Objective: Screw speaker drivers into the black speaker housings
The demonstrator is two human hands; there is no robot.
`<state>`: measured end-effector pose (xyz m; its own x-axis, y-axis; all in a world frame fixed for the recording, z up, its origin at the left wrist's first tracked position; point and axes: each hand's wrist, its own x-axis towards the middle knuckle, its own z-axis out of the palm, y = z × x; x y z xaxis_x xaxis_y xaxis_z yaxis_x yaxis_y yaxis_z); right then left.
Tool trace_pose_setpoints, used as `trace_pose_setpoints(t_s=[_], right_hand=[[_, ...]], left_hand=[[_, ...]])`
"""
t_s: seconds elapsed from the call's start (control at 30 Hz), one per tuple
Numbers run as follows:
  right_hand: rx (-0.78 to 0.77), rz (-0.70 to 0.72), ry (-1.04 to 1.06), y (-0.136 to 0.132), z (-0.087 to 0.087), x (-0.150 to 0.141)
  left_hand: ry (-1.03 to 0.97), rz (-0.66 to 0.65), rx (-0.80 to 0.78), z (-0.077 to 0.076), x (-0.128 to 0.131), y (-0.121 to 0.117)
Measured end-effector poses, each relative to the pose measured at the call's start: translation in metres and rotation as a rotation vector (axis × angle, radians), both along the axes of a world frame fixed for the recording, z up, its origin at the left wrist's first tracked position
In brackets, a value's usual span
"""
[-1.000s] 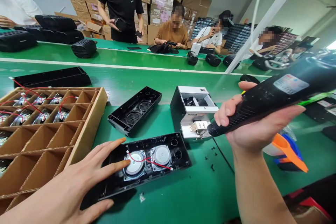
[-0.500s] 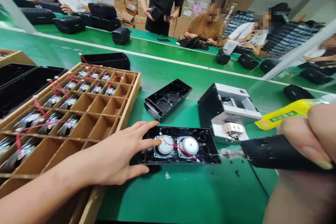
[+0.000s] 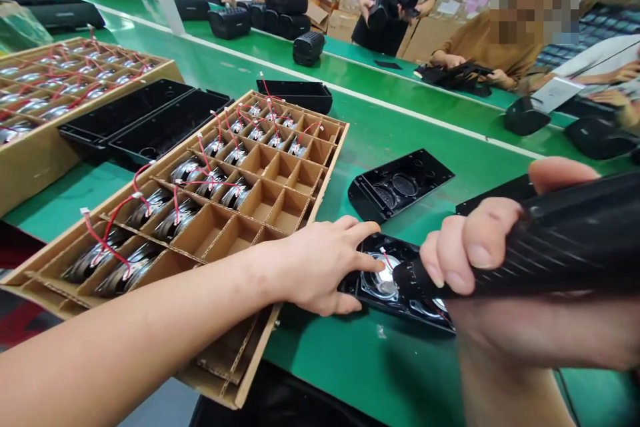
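Observation:
A black speaker housing [image 3: 400,245] lies open side up on the green bench, two round silver speaker drivers [image 3: 384,280] with red leads inside it. My left hand [image 3: 335,267] rests across its left end, fingers spread and the index fingertip on the left driver. Wrapped around a black electric screwdriver [image 3: 560,233], my right hand [image 3: 480,243] holds the tool over the housing. Its nose points at the left driver; the bit's tip cannot be made out. The screwdriver and right hand hide much of the right driver and the housing's right end.
Left of the housing stands a divided cardboard tray [image 3: 295,247] of drivers with red leads; a second tray [image 3: 170,73] is farther left. Another black housing [image 3: 400,183] lies behind. Co-workers and finished-looking black speakers [image 3: 309,48] line the bench's far side.
The view has swung left. My right hand has brought the screwdriver from the housing's right end to over the left driver. My left hand stays on the housing's left end.

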<state>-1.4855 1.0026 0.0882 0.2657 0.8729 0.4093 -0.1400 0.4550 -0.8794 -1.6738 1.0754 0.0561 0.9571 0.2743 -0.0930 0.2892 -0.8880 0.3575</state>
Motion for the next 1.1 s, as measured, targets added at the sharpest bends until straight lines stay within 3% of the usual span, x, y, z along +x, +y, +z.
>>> trace_pose_setpoints(t_s=[0.17, 0.43, 1.1], right_hand=[[0.085, 0.062, -0.010, 0.003, -0.016, -0.003], [0.013, 0.010, 0.035, -0.004, -0.011, -0.016], [-0.006, -0.010, 0.085, 0.003, -0.021, -0.008]], left_hand=[[-0.013, 0.004, -0.004, -0.001, 0.000, 0.000], [-0.007, 0.011, -0.010, 0.002, 0.000, -0.001], [-0.008, 0.003, -0.010, 0.000, 0.001, 0.000]])
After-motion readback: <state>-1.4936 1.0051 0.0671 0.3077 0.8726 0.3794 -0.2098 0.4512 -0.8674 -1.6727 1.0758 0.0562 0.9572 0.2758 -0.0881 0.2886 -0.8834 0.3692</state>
